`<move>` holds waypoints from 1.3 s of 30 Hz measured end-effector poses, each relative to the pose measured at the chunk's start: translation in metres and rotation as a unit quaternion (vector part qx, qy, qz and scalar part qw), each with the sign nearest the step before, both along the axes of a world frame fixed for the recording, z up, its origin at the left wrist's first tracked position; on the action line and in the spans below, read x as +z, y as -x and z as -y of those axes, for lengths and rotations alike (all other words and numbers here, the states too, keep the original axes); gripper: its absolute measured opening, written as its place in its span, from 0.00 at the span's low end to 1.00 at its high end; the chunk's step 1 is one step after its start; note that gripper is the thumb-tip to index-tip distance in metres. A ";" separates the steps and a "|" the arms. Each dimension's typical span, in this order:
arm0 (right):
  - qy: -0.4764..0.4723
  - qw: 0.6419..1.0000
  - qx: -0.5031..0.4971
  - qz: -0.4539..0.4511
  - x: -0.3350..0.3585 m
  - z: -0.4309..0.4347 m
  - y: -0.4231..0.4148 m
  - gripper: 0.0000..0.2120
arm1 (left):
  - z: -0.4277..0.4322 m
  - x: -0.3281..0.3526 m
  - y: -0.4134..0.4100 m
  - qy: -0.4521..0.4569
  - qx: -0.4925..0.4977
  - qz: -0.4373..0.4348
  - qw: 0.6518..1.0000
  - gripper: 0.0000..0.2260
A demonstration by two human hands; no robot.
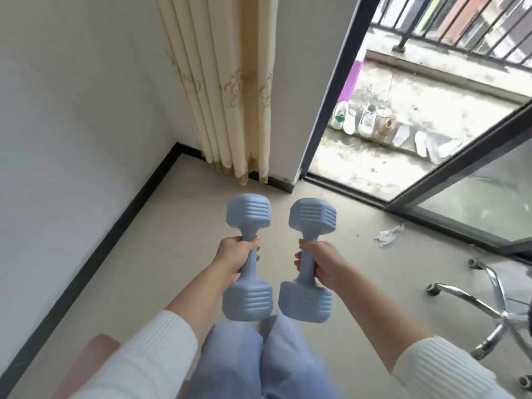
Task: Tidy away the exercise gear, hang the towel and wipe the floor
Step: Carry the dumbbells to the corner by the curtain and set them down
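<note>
Two dumbbells (249, 211) held; open floor (201, 197) ahead, skirting (121, 223) left.

The left hand (234, 259) and right hand (324, 267) are hiding the handle middles of the left dumbbell (249, 211) and right dumbbell (312, 216). Right of the fingers (298, 258), the chair (475, 300) is running off the edge (the scrap (388, 234) is looking too small to name).

The left dumbbell (249, 211), held in the left grip (233, 257), and the right dumbbell (312, 216), held in the right grip (324, 264), hang side by side, apart, above the floor (172, 254). Beyond them a curtain (227, 82) hangs in the corner. To its right a doorway opens onto a balcony, where shoes (365, 120) sit in a row, the railing (460, 24) behind them. A crumpled scrap (388, 234) lies near the sliding door (475, 197), and a chair base (489, 300) stands at the far right.
</note>
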State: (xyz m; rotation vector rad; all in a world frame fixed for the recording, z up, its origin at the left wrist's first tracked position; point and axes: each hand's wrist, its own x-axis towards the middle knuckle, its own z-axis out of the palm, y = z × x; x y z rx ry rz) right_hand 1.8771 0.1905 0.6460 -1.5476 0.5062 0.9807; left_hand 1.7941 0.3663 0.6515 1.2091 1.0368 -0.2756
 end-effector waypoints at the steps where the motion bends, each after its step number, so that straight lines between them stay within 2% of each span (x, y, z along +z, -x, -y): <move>1: 0.005 1.000 0.001 -0.002 -0.002 -0.011 -0.023 0.05 | -0.011 -0.001 -0.024 -0.004 -0.006 0.000 1.000 0.05; 5: 0.019 1.000 -0.008 -0.022 -0.028 -0.055 -0.104 0.06 | -0.051 -0.019 -0.115 -0.009 -0.031 -0.010 0.999 0.06; 8: 0.043 0.998 -0.022 -0.033 -0.072 -0.087 -0.152 0.08 | -0.079 -0.058 -0.174 -0.017 -0.059 -0.030 0.998 0.06; 15: 0.057 0.994 -0.071 -0.067 -0.226 -0.134 -0.234 0.06 | -0.120 -0.218 -0.274 -0.053 -0.119 -0.068 0.989 0.06; 23: 0.045 0.992 -0.075 -0.090 -0.433 -0.135 -0.270 0.05 | -0.138 -0.445 -0.324 -0.064 -0.192 -0.075 0.977 0.08; 28: 0.050 0.993 -0.073 -0.081 -0.550 -0.135 -0.292 0.08 | -0.141 -0.560 -0.356 -0.070 -0.207 -0.058 0.974 0.08; 32: 0.041 0.995 -0.065 -0.068 -0.617 -0.142 -0.313 0.10 | -0.145 -0.622 -0.379 -0.079 -0.220 -0.050 0.971 0.10; 35: 0.027 0.996 -0.067 -0.060 -0.641 -0.149 -0.325 0.06 | -0.146 -0.648 -0.392 -0.082 -0.215 -0.047 0.972 0.10; 39: 0.022 0.997 -0.058 -0.048 -0.660 -0.156 -0.339 0.07 | -0.148 -0.663 -0.404 -0.083 -0.207 -0.043 0.974 0.11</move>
